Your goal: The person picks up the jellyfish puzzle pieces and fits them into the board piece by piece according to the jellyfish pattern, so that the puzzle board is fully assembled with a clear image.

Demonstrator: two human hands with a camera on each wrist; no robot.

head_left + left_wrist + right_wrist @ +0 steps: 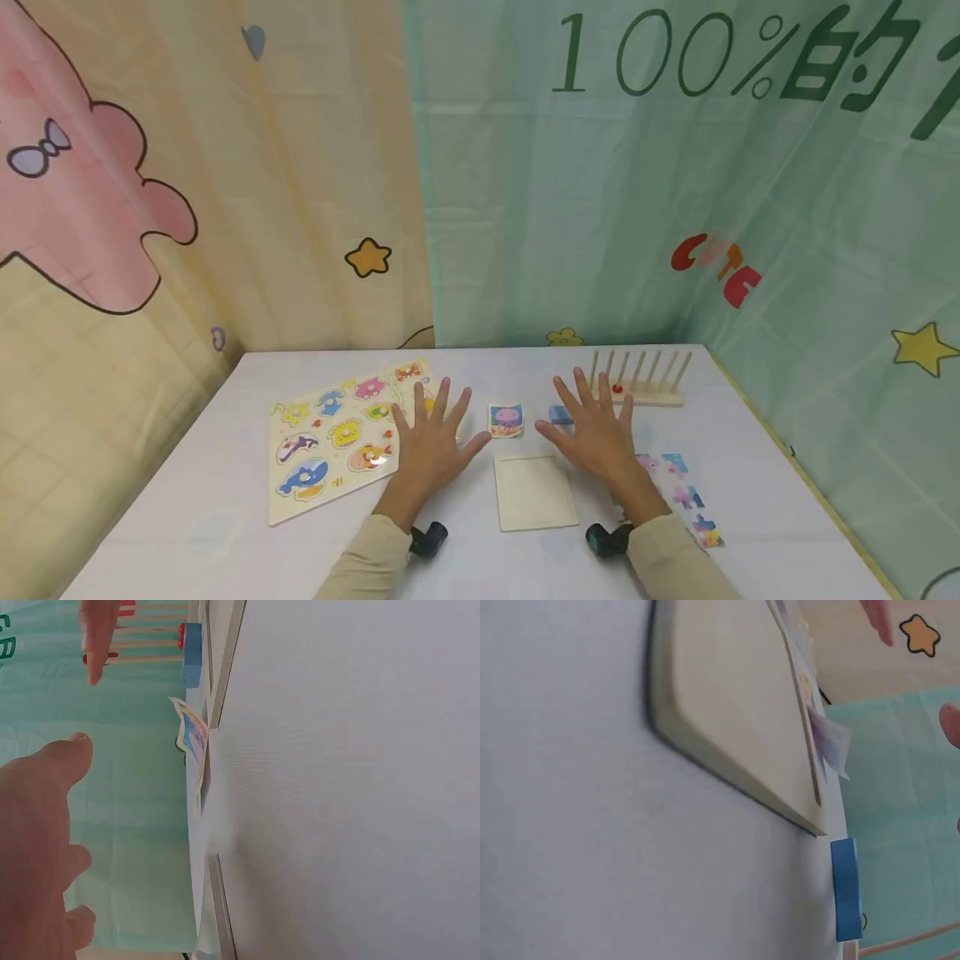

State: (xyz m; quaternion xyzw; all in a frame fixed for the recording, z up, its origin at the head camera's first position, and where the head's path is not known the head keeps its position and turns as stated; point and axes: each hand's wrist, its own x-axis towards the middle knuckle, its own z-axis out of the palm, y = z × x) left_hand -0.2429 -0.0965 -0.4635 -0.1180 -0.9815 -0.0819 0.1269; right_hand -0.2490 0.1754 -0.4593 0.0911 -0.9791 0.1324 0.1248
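Both hands hover over the white table with fingers spread and hold nothing. My left hand [431,437] [34,825] is over the right edge of a knobbed sea-animal puzzle board [281,504]. On the other side, my right hand [600,437] is by a blue block [559,415] [846,889], partly covering it and some jigsaw pieces [686,497]. Between the hands lies a shallow square wooden tray [535,496] [735,697]. Beyond that tray is a small octopus picture card [506,421], whose edges curl up in the left wrist view [193,739].
A wooden rack with upright pegs [652,398] stands at the back right, a red bead [617,388] low on it. Patterned curtains [540,208] enclose the table's back and sides. Dark wrist cameras [429,540] sit on both wrists.
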